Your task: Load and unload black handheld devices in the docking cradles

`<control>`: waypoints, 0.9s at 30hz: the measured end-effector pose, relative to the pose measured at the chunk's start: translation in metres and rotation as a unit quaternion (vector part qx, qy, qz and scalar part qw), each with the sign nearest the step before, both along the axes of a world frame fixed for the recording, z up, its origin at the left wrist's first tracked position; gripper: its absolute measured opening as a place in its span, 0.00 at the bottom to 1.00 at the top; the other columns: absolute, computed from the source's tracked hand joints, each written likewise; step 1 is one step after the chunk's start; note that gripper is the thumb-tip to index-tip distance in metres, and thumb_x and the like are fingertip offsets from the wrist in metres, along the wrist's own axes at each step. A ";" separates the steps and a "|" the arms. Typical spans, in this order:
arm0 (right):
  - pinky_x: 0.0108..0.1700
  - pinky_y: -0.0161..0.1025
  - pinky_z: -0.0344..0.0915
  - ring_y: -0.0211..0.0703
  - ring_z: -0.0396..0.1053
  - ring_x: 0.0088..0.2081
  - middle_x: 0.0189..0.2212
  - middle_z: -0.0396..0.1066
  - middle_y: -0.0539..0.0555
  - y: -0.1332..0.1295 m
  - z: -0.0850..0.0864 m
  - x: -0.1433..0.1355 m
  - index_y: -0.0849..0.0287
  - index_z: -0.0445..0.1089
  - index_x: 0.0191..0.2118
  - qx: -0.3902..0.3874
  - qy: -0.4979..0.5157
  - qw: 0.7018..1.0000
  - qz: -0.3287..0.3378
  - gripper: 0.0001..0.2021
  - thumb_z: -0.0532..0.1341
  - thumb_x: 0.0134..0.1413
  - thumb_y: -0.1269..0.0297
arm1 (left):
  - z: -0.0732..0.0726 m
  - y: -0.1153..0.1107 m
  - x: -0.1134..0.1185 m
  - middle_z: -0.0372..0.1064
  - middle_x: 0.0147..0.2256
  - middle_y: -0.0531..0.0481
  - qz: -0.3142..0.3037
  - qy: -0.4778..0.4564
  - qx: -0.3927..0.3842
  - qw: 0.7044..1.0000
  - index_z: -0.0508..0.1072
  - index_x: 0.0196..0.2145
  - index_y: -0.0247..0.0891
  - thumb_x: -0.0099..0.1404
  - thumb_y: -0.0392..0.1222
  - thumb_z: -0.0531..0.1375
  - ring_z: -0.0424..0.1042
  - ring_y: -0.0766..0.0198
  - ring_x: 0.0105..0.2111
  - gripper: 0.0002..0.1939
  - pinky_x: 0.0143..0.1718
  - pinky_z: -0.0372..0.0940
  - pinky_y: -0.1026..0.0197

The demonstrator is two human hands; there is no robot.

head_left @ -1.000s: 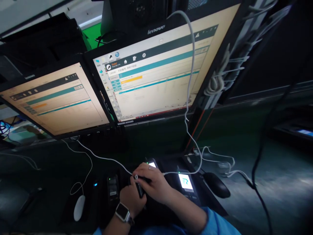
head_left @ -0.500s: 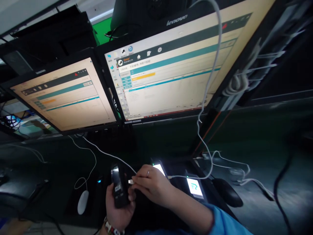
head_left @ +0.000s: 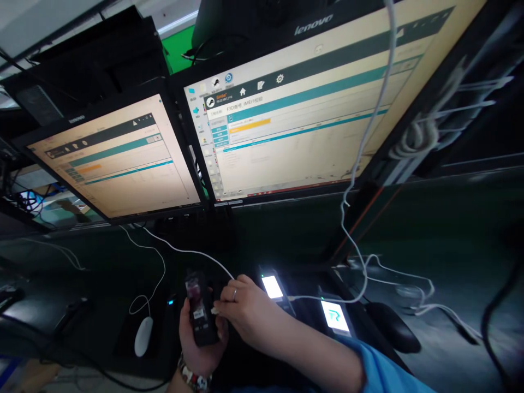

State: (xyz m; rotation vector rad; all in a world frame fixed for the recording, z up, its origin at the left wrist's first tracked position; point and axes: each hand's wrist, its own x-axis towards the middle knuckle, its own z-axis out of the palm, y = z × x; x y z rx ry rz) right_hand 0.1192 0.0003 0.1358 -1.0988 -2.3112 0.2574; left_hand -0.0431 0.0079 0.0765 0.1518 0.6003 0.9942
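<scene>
The left hand (head_left: 200, 341) is gripping a dark handset (head_left: 199, 316) upright, fingers wrapped around its lower body, just left of the lit phone (head_left: 273, 287) lying on the bench. The right hand (head_left: 241, 311) is pinching the plug of a white cable (head_left: 184, 252) against the handset's right edge. A white mouse (head_left: 143, 337) is lying well left of the lit phone, and two monitors (head_left: 286, 109) are glowing above it.

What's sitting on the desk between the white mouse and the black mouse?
In the head view, between the white mouse and black mouse: the left hand holding a dark phone, the right hand, and two lit phones.
</scene>
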 end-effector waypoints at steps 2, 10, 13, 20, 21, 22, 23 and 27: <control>0.36 0.41 0.52 0.41 0.64 0.33 0.30 0.73 0.51 0.000 0.000 0.000 0.58 0.72 0.34 0.008 -0.036 0.999 -0.005 0.05 0.59 0.56 0.71 | 0.001 0.000 0.001 0.71 0.20 0.49 0.018 0.045 0.014 0.999 0.77 0.37 0.37 0.58 0.55 0.58 0.69 0.66 0.18 0.19 0.19 0.63 0.65; 0.38 0.38 0.57 0.38 0.64 0.33 0.28 0.71 0.48 0.003 -0.002 0.003 0.58 0.71 0.27 -0.044 -0.027 0.997 0.050 0.05 0.62 0.51 0.73 | -0.002 0.001 -0.001 0.74 0.22 0.46 -0.001 0.128 0.086 0.988 0.77 0.34 0.33 0.58 0.55 0.58 0.69 0.62 0.17 0.21 0.19 0.64 0.62; 0.38 0.39 0.56 0.37 0.65 0.32 0.27 0.71 0.47 0.007 -0.012 0.006 0.57 0.72 0.27 -0.040 -0.016 0.999 0.019 0.05 0.62 0.54 0.70 | -0.003 0.003 -0.003 0.75 0.24 0.45 -0.004 0.146 0.040 0.989 0.77 0.33 0.31 0.60 0.56 0.57 0.72 0.60 0.21 0.22 0.24 0.67 0.58; 0.44 0.48 0.61 0.49 0.67 0.43 0.39 0.74 0.56 0.006 -0.062 0.045 0.58 0.73 0.43 0.026 0.072 0.982 -0.171 0.12 0.58 0.56 0.76 | -0.024 -0.010 0.021 0.77 0.43 0.41 -0.049 0.160 -0.033 0.985 0.76 0.41 0.36 0.59 0.41 0.63 0.76 0.56 0.43 0.12 0.38 0.70 0.58; 0.44 0.49 0.63 0.49 0.67 0.43 0.39 0.74 0.58 0.005 -0.069 0.054 0.58 0.73 0.43 0.024 0.085 0.976 -0.201 0.12 0.56 0.56 0.76 | -0.032 -0.012 0.027 0.77 0.43 0.43 -0.039 0.157 -0.038 0.986 0.76 0.40 0.38 0.58 0.39 0.64 0.75 0.57 0.44 0.11 0.41 0.70 0.57; 0.44 0.50 0.64 0.50 0.67 0.42 0.38 0.74 0.58 0.004 -0.076 0.062 0.59 0.73 0.43 0.022 0.097 0.969 -0.225 0.12 0.55 0.57 0.77 | -0.040 -0.013 0.033 0.77 0.43 0.45 -0.025 0.151 -0.044 0.987 0.76 0.38 0.39 0.57 0.37 0.64 0.75 0.57 0.45 0.09 0.44 0.69 0.56; 0.43 0.51 0.66 0.50 0.68 0.41 0.37 0.74 0.59 0.003 -0.081 0.070 0.60 0.73 0.42 0.021 0.108 0.964 -0.241 0.12 0.54 0.58 0.76 | -0.050 -0.013 0.038 0.77 0.43 0.47 -0.016 0.142 -0.055 0.988 0.76 0.37 0.40 0.57 0.36 0.64 0.74 0.57 0.46 0.08 0.46 0.69 0.55; 0.39 0.49 0.71 0.50 0.70 0.37 0.34 0.74 0.59 -0.005 -0.092 0.098 0.59 0.74 0.38 0.031 0.141 0.950 -0.276 0.12 0.53 0.60 0.72 | -0.088 0.001 0.044 0.78 0.40 0.50 -0.122 0.088 -0.122 0.981 0.77 0.34 0.44 0.59 0.42 0.63 0.75 0.59 0.44 0.05 0.47 0.67 0.56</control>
